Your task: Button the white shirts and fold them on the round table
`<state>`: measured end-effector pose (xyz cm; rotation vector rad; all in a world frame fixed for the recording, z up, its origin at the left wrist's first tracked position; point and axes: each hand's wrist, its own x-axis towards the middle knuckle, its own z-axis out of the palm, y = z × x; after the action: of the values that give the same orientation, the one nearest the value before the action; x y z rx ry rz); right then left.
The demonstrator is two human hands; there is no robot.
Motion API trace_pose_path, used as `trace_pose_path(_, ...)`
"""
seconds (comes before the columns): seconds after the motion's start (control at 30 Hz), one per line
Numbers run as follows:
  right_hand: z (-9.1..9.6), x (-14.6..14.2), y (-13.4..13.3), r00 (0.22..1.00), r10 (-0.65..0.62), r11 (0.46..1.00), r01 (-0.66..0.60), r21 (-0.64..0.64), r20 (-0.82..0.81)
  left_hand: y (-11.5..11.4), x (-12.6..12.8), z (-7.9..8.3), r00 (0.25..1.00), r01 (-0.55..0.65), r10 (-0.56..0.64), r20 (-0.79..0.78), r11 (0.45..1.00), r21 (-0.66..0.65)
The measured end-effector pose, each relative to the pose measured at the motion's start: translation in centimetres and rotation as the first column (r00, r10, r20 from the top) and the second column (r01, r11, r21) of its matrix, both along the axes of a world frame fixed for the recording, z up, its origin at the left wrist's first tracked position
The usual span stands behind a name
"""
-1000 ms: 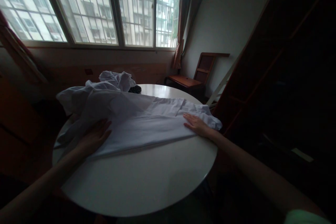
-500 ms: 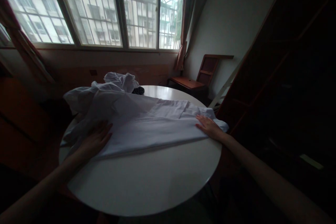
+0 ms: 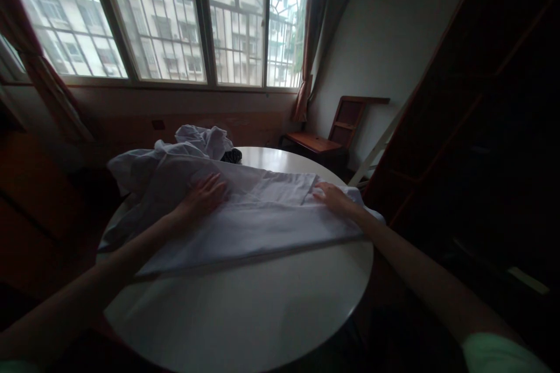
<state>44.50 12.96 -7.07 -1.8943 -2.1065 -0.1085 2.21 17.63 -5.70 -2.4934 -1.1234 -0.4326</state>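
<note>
Across the middle of the frame, white cloth [image 3: 262, 230] lies over the round worktop [image 3: 245, 315]. Its near part looks smoothed, with a fairly straight front edge; the heaped folds at upper left, beside a dark patterned item [image 3: 231, 155], look loose, so the work seems only partly done. The left hand [image 3: 203, 195] rests on the cloth left of centre, fingers extended and gripping nothing visible. The right hand [image 3: 336, 198] touches the cloth's right part; whether its fingers pinch it, I cannot tell. Compared with 0.5 s ago, the left hand lies farther up and right, the right hand farther left, and a pale green sleeve [image 3: 499, 352] shows at lower right.
</note>
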Motion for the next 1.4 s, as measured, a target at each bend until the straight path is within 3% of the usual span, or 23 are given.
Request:
trace_pose_path(0.2, 0.6, -4.9, 5.4, 0.997, 0.019, 1.000, -0.019, 0.005, 0.071, 5.4, 3.7, 5.0, 0.999, 0.018, -0.015, -0.033, 0.996, 0.087)
trace_pose_path(0.27, 0.3, -6.0, 6.3, 0.997, 0.017, 1.000, -0.016, -0.019, 0.081, 6.4, 4.1, 5.8, 0.997, 0.016, -0.010, -0.077, 0.997, 0.078)
trace_pose_path(0.4, -0.1, -6.8, 7.0, 0.997, -0.002, 0.999, 0.005, -0.047, 0.072, 8.0, 4.9, 6.4, 0.981, -0.129, 0.124, -0.152, 0.991, -0.023)
trace_pose_path(0.47, 0.0, -6.7, 7.2, 0.998, -0.037, 0.999, 0.039, -0.033, 0.051, 8.1, 5.2, 6.5, 0.986, -0.106, 0.102, -0.134, 0.994, -0.024)
trace_pose_path(0.57, 0.6, -6.3, 7.4, 0.997, -0.081, 0.996, 0.081, 0.024, 0.013, 6.2, 5.1, 6.3, 0.998, -0.008, 0.011, -0.061, 0.999, 0.054)
trace_pose_path(0.67, 1.3, -6.0, 7.5, 0.995, -0.098, 0.993, 0.098, 0.066, -0.007, 2.2, 4.3, 5.4, 0.996, 0.088, -0.087, -0.012, 0.988, 0.129)
trace_pose_path(0.8, 2.2, -5.8, 7.0, 0.998, -0.032, 0.999, 0.029, 0.046, 0.058, -3.1, 2.3, 3.2, 0.981, 0.193, -0.189, -0.042, 0.970, 0.150)
trace_pose_path(0.9, 2.9, -5.6, 6.0, 0.992, 0.001, 1.000, -0.003, 0.019, 0.125, -5.4, 0.7, 1.3, 0.978, 0.206, -0.203, -0.040, 0.972, 0.114)
trace_pose_path(1.03, 3.7, -4.7, 4.2, 0.979, -0.011, 1.000, 0.013, -0.011, 0.205, -6.9, -0.9, -0.2, 0.996, 0.076, -0.077, 0.033, 0.996, 0.055)
trace_pose_path(1.17, 4.3, -3.7, 2.0, 0.963, -0.057, 0.994, 0.029, 0.110, 0.264, -7.7, -2.6, -0.2, 0.997, -0.076, 0.078, 0.027, 0.995, -0.064)
trace_pose_path(1.3, 4.7, -3.9, -1.1, 0.943, -0.022, 0.967, -0.064, 0.246, 0.333, -8.2, -4.7, 0.6, 0.992, -0.091, 0.106, 0.074, 0.980, -0.174)
trace_pose_path(1.4, 4.4, -4.3, -3.8, 0.902, 0.045, 0.965, -0.150, 0.213, 0.429, -8.1, -5.9, 0.7, 0.995, -0.027, 0.049, 0.085, 0.969, -0.245)
